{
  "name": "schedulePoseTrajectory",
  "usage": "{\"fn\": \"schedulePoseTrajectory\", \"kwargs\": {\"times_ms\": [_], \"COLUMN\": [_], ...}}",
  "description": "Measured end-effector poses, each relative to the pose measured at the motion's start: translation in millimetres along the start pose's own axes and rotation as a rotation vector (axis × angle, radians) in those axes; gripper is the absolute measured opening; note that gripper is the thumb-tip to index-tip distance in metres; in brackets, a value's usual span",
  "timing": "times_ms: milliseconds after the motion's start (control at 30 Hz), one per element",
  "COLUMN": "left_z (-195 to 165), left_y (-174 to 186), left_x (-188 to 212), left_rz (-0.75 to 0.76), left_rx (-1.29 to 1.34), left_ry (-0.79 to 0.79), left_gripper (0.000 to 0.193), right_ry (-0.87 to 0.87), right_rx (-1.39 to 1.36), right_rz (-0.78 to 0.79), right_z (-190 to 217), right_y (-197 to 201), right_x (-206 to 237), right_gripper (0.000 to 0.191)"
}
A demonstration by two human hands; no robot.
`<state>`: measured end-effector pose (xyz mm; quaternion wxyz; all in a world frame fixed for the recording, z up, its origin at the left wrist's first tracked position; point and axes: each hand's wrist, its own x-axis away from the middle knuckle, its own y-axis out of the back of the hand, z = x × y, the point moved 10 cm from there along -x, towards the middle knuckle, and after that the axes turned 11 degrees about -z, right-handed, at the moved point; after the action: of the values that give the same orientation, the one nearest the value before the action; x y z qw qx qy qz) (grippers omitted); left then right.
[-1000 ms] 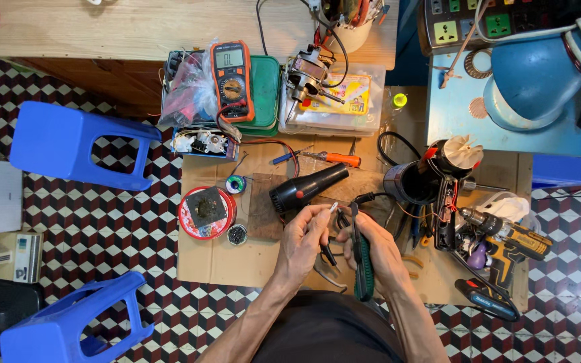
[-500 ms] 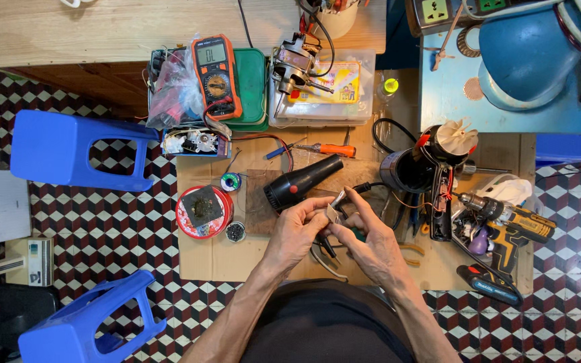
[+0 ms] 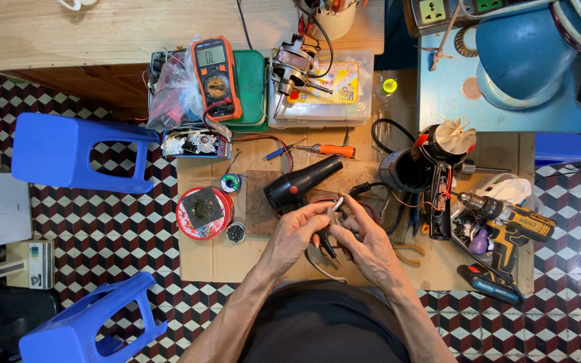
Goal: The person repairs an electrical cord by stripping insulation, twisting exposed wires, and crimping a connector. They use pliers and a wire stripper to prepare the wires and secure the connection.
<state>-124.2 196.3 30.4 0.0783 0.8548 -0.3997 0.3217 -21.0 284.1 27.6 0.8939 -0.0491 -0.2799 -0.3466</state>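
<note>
Both hands meet over the brown cardboard sheet (image 3: pixel 216 262). The left hand (image 3: pixel 295 232) and right hand (image 3: pixel 364 242) have fingertips pinched together on a small pale wire end (image 3: pixel 336 205), held just below the matte black hair-dryer handle (image 3: pixel 302 184). Dark-handled pliers (image 3: pixel 326 245) poke out between the palms; which hand grips them I cannot tell. A round red tin (image 3: pixel 204 213) sits to the left, a cordless drill (image 3: pixel 506 216) to the right.

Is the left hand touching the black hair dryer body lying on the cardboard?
Apart. The head view shows brown board between the left hand and the black hair dryer body.
</note>
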Motion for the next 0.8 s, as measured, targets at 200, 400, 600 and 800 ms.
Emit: {"fn": "schedulePoseTrajectory", "kwargs": {"times_ms": [200, 400, 600, 800], "left_z": [6.3, 4.4, -2.4, -1.1], "left_y": [1.0, -0.9, -3.7, -1.9], "left_x": [2.4, 5.5, 8.8, 12.2], "left_rz": [0.02, 0.04, 0.017, -0.021], "left_rx": [0.023, 0.063, 0.132, 0.146], "left_ry": [-0.022, -0.059, -0.095, -0.082], "left_gripper": [0.044, 0.043, 0.044, 0.043], "right_ry": [0.039, 0.091, 0.106, 0.147], "right_rx": [-0.011, 0.012, 0.043, 0.061], "right_rz": [-0.007, -0.024, -0.066, -0.083], "right_z": [1.2, 10.2, 14.3, 19.2], "right_y": [-1.2, -1.8, 0.5, 1.1], "right_x": [2.9, 6.8, 9.0, 10.2], "right_gripper": [0.072, 0.068, 0.066, 0.066]}}
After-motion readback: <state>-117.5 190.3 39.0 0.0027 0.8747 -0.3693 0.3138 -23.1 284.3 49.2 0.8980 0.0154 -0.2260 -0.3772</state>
